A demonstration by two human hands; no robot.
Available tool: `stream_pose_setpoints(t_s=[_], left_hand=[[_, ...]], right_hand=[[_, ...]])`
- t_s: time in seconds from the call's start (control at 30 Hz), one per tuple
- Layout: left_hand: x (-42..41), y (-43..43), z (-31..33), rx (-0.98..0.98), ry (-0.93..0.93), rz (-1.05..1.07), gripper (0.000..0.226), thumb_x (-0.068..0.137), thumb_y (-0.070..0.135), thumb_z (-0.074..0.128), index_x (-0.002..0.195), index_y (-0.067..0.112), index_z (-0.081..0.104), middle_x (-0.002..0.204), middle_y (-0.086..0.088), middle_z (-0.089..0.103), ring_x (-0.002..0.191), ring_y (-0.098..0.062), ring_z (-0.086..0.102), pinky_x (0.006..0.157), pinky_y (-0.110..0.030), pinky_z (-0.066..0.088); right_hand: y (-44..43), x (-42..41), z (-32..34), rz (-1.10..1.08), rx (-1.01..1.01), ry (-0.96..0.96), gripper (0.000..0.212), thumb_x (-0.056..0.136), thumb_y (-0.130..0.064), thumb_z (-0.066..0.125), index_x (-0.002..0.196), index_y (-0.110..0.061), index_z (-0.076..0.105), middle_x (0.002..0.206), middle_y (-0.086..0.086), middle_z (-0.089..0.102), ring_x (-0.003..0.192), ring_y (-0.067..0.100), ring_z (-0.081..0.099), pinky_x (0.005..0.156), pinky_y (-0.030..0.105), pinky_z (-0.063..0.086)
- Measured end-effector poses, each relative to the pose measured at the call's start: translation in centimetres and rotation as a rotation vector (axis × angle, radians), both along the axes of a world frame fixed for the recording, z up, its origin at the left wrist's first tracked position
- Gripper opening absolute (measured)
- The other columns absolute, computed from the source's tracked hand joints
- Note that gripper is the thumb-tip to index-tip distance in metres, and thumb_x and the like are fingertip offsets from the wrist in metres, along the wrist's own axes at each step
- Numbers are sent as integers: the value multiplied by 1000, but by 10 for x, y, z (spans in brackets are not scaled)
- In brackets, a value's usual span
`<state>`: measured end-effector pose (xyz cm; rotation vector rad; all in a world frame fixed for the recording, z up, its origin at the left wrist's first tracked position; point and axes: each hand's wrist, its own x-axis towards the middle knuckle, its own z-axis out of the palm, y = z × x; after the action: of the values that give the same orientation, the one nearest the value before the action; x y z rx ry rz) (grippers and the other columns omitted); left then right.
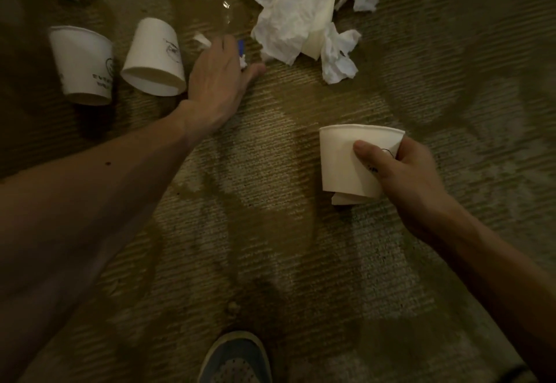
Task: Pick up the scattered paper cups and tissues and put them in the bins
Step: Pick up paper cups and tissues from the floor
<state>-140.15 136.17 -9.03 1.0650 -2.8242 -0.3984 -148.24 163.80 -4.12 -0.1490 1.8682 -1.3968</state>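
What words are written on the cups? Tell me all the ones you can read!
"EV": on the leftmost cup; the rest and the line below are blurred.
Round logo on the tipped cup: too blurred to read.
Print on the held cup, in the right hand: mostly hidden under the thumb.

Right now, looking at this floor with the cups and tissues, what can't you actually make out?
Head view only:
1. Bins: outside the frame.
2. Left hand: its own back hides the fingertips, so any grip on the blue scrap is unclear.
3. Clear object above it: blurred, cut by the top edge.
4. Logo on the held cup: mostly covered by the thumb of the right hand.
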Motion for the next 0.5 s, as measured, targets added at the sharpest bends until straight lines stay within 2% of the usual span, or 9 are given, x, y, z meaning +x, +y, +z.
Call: stream_pose_setpoints(t_s=[0.1, 0.2, 0.33, 0.37, 0.43, 0.5], left_hand=[[8, 1, -5, -34, 23, -73, 52, 97, 51, 51, 108, 1, 55, 110, -24, 59, 100, -39, 54, 76, -42, 35], [14, 7, -6, -59, -16, -79, 56, 96, 58, 47, 96, 4, 60, 100, -24, 63, 94, -40, 56, 71, -40, 35], [22, 40, -1, -8, -43, -36, 64, 94, 66, 42, 92, 6, 65, 102, -25, 63, 103, -40, 54, 87, -45, 41], [25, 53, 4, 35, -21, -46, 60, 93, 66, 43, 89, 9, 64, 98, -21, 63, 102, -37, 53, 85, -43, 41], [28, 80, 14, 180, 68, -128, 51, 91, 64, 49, 75, 16, 58, 81, -9, 60, 87, -28, 56, 70, -38, 39], [27, 109, 28, 331, 149, -211, 48, 88, 63, 53, 73, 18, 58, 71, -2, 59, 71, -16, 57, 59, -35, 43]], right_hand=[[6, 4, 6, -13, -11, 17, 10, 91, -24, 67, 96, -32, 64, 93, -11, 73, 83, 0, 70, 57, 18, 55], [20, 8, 16, -26, -7, 25, 9, 91, -25, 66, 95, -33, 65, 93, -11, 73, 84, 3, 71, 58, 21, 56], [53, 11, 30, -57, -3, 51, 11, 90, -28, 67, 100, -32, 64, 99, -8, 73, 85, 4, 71, 58, 21, 56], [63, 10, 34, -65, -2, 49, 12, 89, -28, 67, 101, -32, 64, 99, -8, 73, 86, 4, 70, 58, 21, 56], [82, 10, 40, -80, 12, 45, 17, 88, -29, 67, 105, -30, 64, 98, -10, 74, 86, 4, 71, 58, 22, 56], [101, 8, 47, -88, 41, 36, 29, 85, -33, 68, 113, -26, 64, 102, -8, 74, 89, 6, 71, 60, 24, 57]])
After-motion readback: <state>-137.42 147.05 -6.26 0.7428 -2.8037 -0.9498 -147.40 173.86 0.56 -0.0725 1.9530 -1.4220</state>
